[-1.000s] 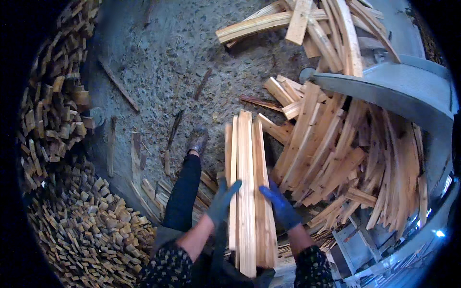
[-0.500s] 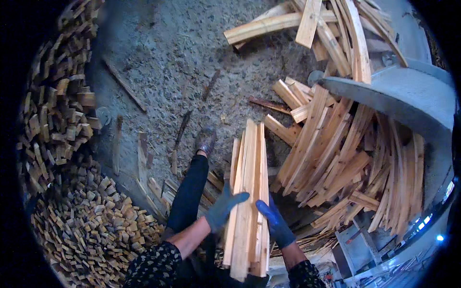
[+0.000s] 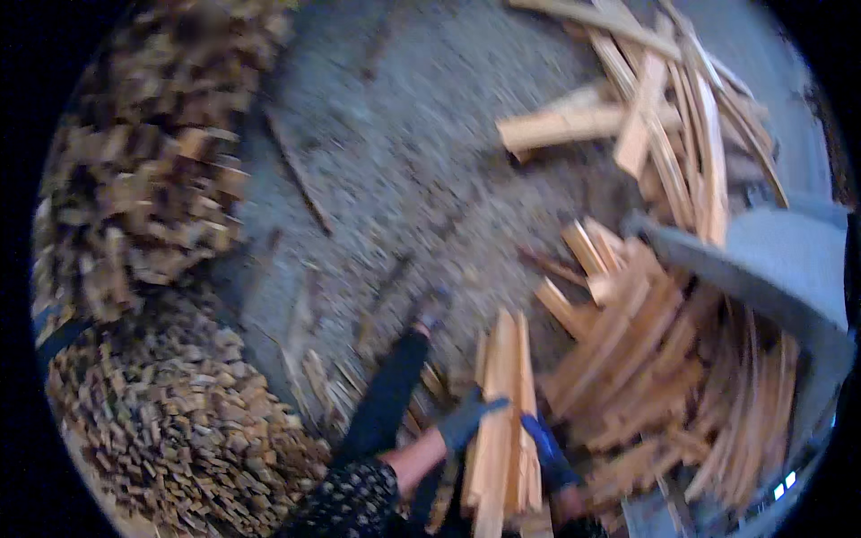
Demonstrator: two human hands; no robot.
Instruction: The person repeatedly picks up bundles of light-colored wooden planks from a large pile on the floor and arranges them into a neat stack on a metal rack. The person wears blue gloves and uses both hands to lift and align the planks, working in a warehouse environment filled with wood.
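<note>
A bundle of long wooden slats [image 3: 504, 421] stands between my two gloved hands, its length running away from me. My left hand [image 3: 466, 418], in a grey-green glove, presses on the bundle's left side with the thumb over the top slat. On the right side, my right hand [image 3: 547, 446] in a blue glove is closed against the slats, its thumb lying along the edge. The undersides of both hands are hidden by the wood. Motion blurs the picture.
Stacked short wood pieces [image 3: 179, 403] rise along the left. A heap of long slats [image 3: 628, 350] lies right, below a curved grey metal guard [image 3: 735, 269]. More boards [image 3: 664, 125] are piled at the far right. A thin stick [image 3: 298, 175] lies on the gritty floor [image 3: 404, 161].
The view has swung up and left, so the scene sits lower and further right. Both hands still hold the slat bundle, which appears nearer the lower edge.
</note>
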